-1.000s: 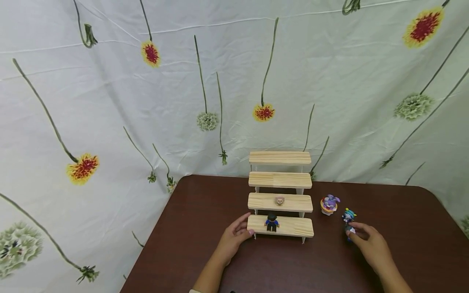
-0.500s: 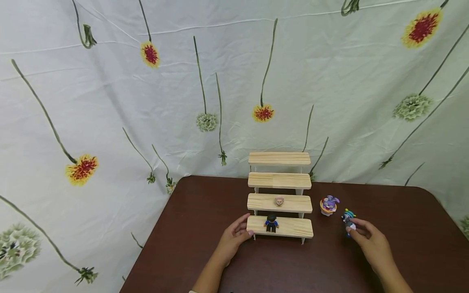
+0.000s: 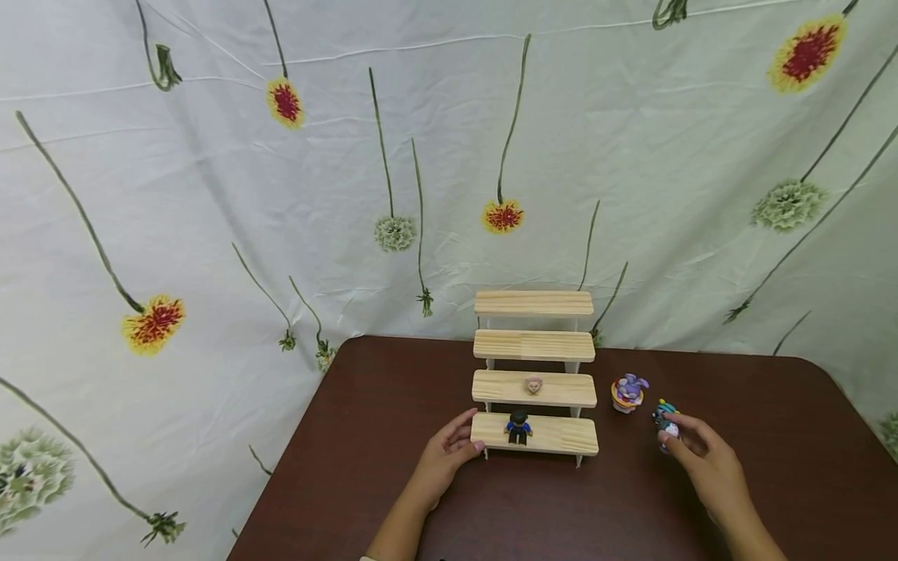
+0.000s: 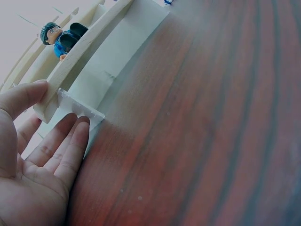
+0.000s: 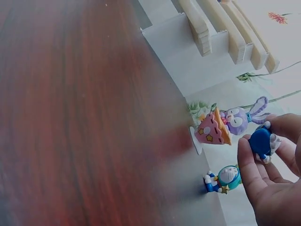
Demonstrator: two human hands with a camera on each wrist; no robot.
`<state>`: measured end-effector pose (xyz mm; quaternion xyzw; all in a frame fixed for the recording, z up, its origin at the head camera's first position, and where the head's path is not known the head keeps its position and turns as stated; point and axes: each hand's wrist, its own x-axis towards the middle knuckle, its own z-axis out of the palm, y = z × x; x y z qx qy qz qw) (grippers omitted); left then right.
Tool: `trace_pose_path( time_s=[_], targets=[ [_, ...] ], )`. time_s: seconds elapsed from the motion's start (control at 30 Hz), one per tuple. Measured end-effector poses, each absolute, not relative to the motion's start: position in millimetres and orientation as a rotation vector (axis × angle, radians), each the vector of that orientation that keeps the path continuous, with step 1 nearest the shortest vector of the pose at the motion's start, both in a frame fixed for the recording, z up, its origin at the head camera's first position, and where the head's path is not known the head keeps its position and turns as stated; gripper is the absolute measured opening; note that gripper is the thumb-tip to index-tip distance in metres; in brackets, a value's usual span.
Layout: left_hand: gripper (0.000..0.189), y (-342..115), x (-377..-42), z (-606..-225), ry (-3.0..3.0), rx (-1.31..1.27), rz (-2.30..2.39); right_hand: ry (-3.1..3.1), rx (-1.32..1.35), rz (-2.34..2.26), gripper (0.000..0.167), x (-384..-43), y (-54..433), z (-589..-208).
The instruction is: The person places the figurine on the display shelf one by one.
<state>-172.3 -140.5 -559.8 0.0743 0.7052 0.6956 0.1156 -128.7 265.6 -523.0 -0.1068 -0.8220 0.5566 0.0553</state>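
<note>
A four-step wooden display stand is at the back middle; my left hand grips the left end of its lowest board, as the left wrist view also shows. A toy figure in black and blue sits on that board, and a small pinkish head-shaped toy is one step up. Between thumb and fingers, my right hand pinches a small blue-and-white figurine, its front turned from the right wrist camera. Just beyond it stands a teal-capped figurine.
A purple long-eared figurine in a pink cup stands between the stand and my right hand. The dark red-brown table ends at the back against a white flower-printed cloth.
My right hand has shifted slightly away from me, and the pinched figurine has turned in its fingers, now overlapping the teal-capped one. The left hand stays at the stand.
</note>
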Motion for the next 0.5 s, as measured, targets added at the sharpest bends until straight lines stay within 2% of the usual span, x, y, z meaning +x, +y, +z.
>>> trace_pose_path(
  time_s=[0.5],
  targets=[
    [0.066, -140.1, -172.3, -559.8, 2.067, 0.205, 2.035, -2.51, -0.229, 1.647, 0.052, -125.6, 261.2, -514.0]
  ],
)
